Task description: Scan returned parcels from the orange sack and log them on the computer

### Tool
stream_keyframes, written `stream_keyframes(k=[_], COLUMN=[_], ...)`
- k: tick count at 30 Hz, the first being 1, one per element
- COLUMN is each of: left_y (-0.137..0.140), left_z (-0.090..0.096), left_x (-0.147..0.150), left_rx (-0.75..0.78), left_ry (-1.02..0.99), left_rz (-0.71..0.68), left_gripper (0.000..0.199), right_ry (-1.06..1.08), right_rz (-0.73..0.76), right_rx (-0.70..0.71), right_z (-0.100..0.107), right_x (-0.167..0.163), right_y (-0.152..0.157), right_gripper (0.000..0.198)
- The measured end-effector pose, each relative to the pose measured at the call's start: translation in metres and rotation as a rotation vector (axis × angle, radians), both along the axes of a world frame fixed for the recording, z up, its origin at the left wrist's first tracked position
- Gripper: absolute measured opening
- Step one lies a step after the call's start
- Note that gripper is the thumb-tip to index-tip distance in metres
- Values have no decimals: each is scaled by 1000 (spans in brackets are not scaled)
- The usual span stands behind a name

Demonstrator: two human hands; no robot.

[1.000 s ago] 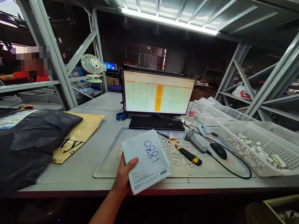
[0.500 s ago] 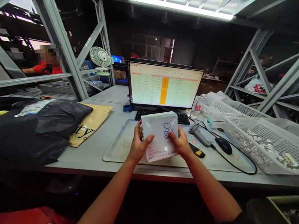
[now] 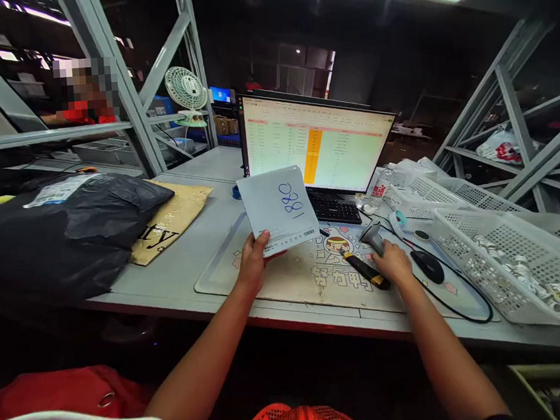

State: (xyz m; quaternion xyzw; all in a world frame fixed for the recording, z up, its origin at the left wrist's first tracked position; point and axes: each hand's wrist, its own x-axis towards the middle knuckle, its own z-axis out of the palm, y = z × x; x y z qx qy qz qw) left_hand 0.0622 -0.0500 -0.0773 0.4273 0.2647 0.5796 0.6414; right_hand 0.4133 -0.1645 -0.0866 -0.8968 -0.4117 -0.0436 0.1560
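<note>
My left hand (image 3: 253, 263) grips a flat white box (image 3: 279, 203) at its lower left corner, thumb on the front. Blue handwritten digits "1880" run up its face, and a printed line with a barcode lies along its lower edge. The box is tilted, held above the desk mat (image 3: 314, 287). On the right, my right hand (image 3: 393, 263) is closed around the handle of a grey barcode scanner (image 3: 374, 234) lying on the mat. A yellow-and-black box cutter (image 3: 365, 269) lies just left of that hand.
A monitor (image 3: 342, 141) and a keyboard (image 3: 335, 210) stand behind the box. A black mouse (image 3: 428, 267) and white baskets (image 3: 520, 283), one with small bottles, are at right. A black plastic parcel (image 3: 71, 237) and a yellow mailer (image 3: 179, 210) occupy the left. Beyond the frame sits another person (image 3: 88, 111).
Both hands held the box before. My right hand has let go and moved right onto the scanner, while my left hand has kept the box, now raised and tilted.
</note>
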Motion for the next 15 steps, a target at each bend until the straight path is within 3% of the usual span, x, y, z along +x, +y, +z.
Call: stream_keyframes(k=[4,9,12,15], left_y=[0,3,6,9], left_z=[-2,-8,-11,-13], left_x=[14,20,18,18], left_rx=[11,64,81,102], left_ry=[5,67,114,162], left_rz=[2,67,110,145], left_gripper=[74,75,76,75], right_ry=[53,205,373,623], right_rz=[-2,52,229,556], right_rx=[-35,-14,25,97], right_z=[-6,26,52,73], right_x=[4,3,-5,-22], right_y=[7,10,-16,-53], right_gripper=[58,37,32,34])
